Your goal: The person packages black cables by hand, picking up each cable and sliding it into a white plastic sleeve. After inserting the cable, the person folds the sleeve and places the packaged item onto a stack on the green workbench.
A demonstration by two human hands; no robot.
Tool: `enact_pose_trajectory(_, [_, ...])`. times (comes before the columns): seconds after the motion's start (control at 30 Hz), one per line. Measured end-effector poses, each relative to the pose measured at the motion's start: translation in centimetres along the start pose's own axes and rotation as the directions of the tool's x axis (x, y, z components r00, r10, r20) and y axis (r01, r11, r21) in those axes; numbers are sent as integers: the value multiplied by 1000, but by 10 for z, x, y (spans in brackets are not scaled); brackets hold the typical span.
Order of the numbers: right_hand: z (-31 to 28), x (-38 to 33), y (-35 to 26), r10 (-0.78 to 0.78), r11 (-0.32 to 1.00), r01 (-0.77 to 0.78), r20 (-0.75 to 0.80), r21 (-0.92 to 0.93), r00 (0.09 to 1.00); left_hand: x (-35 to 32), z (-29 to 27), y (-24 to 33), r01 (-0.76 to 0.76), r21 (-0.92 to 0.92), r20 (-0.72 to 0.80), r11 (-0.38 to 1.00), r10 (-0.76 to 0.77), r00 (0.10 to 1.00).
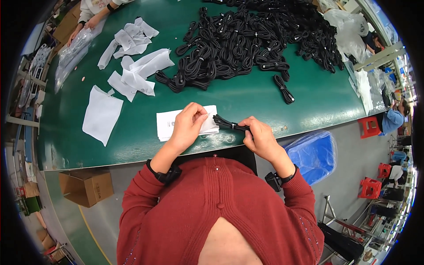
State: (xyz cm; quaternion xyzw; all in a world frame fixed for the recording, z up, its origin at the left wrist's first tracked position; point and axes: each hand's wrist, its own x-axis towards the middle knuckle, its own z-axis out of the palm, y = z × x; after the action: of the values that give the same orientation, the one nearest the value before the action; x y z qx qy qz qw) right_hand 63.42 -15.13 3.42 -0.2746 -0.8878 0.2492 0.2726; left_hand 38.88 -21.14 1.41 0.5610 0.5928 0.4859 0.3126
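Observation:
My right hand [261,140] is closed around one end of a coiled black cable [229,124], which has a tie about its middle. The cable's free end points left, close to the fingers of my left hand [189,126]. With thumb and forefinger pinched together, my left hand holds the right part of the top white bag [211,111]. This flat bag lies on a small stack at the table's near edge, with dark print on its left part. My left hand covers the middle of the stack.
A large heap of coiled black cables [234,44] covers the back of the green table [141,115]. One cable bundle [283,89] lies apart. Loose white bags [140,73] lie at left. Another person's hands [93,22] touch clear plastic. Below are a blue lined bin [312,157] and a cardboard box [90,187].

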Motion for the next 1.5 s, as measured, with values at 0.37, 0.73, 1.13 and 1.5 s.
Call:
enact_pose_trajectory(0.37, [15,26,-1,-39,945,30,20,327,999,1,-7,23,-350,274,74,896,343,936])
enact_pose_trajectory(0.73, [36,48,-24,149,930,-71,-194,361,970,9,-29,30,-225,191,-10,955,231,973])
enact_pose_trajectory(1.13, [-35,62,57,-61,833,-268,-561,-484,826,48,-147,14,-156,-610,-327,777,-68,942])
enact_pose_trajectory(1.5, [-12,10,86,481,876,-465,-298,127,824,4,-8,8,-356,318,87,878,347,934])
